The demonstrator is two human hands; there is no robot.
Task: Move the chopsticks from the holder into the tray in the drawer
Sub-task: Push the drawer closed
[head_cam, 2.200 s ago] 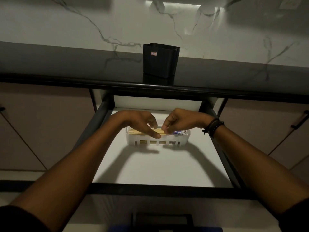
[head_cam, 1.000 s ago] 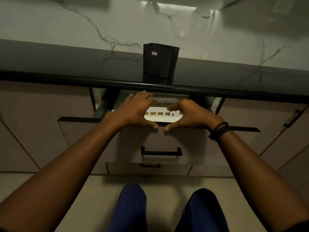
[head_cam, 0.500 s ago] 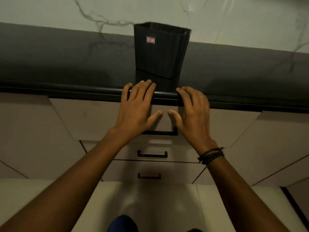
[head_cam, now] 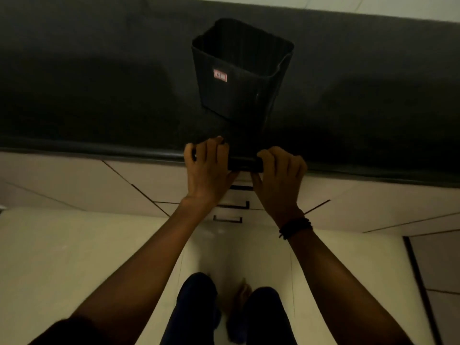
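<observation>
L hand (head_cam: pixel 209 170), R hand (head_cam: pixel 278 178) grip counter edge (head_cam: pixel 99 149); holder (head_cam: pixel 239 78) prob. empty.

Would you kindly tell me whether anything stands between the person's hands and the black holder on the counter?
Nothing visible does. The left hand and right hand sit at the front edge of the countertop, and only its bare dark surface separates them from the holder, upright just behind.

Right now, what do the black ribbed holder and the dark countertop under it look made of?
Black ribbed holder: probably plastic, matte, with moulded vertical ribs and a sticker. Dark countertop: possibly stone or laminate, smooth with a faint sheen.
</observation>
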